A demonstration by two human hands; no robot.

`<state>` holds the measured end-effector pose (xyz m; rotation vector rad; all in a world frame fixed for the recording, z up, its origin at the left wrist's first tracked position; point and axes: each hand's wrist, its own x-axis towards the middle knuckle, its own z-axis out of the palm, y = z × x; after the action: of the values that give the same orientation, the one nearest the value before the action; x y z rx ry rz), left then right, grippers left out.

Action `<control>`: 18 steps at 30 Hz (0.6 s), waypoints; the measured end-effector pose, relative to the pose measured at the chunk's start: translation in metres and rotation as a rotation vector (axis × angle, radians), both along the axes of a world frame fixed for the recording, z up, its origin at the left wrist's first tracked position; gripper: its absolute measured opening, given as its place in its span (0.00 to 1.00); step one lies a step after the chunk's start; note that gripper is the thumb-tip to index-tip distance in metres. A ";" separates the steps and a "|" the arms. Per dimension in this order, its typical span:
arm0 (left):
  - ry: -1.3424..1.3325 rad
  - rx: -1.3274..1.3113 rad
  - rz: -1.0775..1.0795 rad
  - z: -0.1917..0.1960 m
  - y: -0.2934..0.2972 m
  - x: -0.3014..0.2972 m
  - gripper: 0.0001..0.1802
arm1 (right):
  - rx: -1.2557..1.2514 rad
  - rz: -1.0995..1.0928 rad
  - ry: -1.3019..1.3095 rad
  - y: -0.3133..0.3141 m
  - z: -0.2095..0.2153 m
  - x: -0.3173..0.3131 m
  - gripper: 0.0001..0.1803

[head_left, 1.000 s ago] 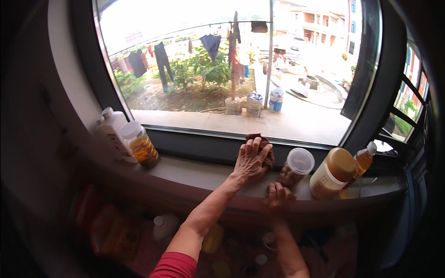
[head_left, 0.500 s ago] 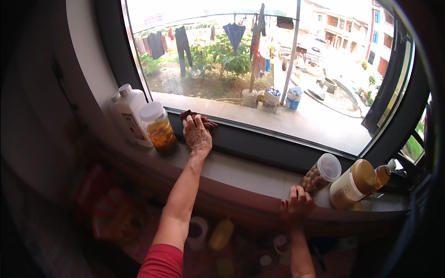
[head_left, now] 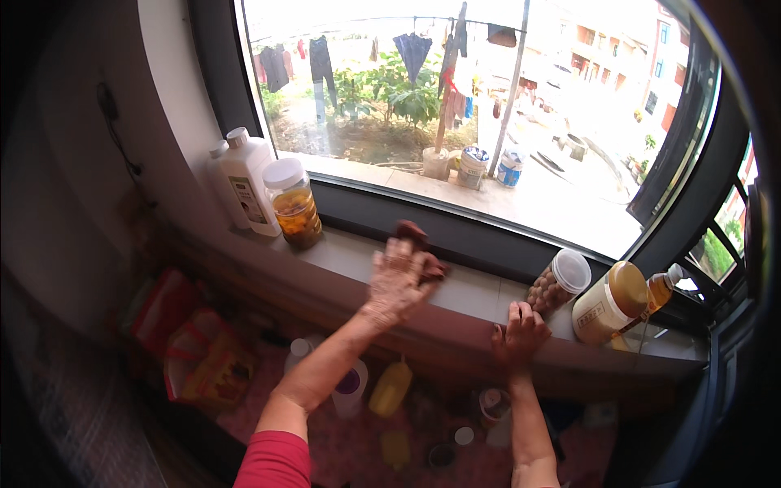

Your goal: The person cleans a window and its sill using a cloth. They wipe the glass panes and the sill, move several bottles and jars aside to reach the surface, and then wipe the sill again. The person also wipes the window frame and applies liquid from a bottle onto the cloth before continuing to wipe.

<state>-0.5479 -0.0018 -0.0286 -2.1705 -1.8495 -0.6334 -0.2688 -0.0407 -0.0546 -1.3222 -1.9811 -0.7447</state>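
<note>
A crumpled reddish-brown cloth point(head_left: 413, 233) lies under the fingers of my left hand point(head_left: 396, 285), which presses it on the window sill point(head_left: 346, 259) by the dark frame. Slight motion blur softens that hand and the cloth. My right hand point(head_left: 522, 335) rests on the front edge of the sill, holding nothing, its fingers stretched over the edge. Just beyond those fingers leans a clear jar point(head_left: 549, 294) of round brown things under a whitish lid. Left of the cloth stands a clear jar point(head_left: 298, 213) with a white lid, holding orange-brown pieces in liquid.
White bottles point(head_left: 248, 183) stand at the sill's left end. On the right are a tub with a gold lid point(head_left: 604, 309) and an amber bottle point(head_left: 657, 291). The window frame point(head_left: 464, 259) borders the sill. Below, a yellow bottle point(head_left: 391, 389) and several containers sit in shadow.
My left hand has slid right along the sill with the cloth, away from the jar of orange-brown pieces. My right hand stays at the sill's edge. The whole view has shifted slightly.
</note>
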 end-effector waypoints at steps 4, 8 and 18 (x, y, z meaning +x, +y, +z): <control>-0.168 -0.093 0.292 0.011 -0.004 -0.057 0.42 | -0.036 -0.021 -0.005 -0.007 0.007 -0.003 0.26; -0.226 -0.309 0.348 0.025 -0.005 -0.044 0.49 | 0.040 0.013 0.007 0.002 0.005 -0.007 0.26; -0.059 0.058 -0.249 -0.001 -0.054 0.096 0.33 | 0.096 0.017 -0.002 0.005 -0.001 -0.001 0.27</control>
<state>-0.4517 -0.0561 -0.0300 -2.3878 -1.5788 -0.7963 -0.2694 -0.0354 -0.0551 -1.2475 -1.9313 -0.8230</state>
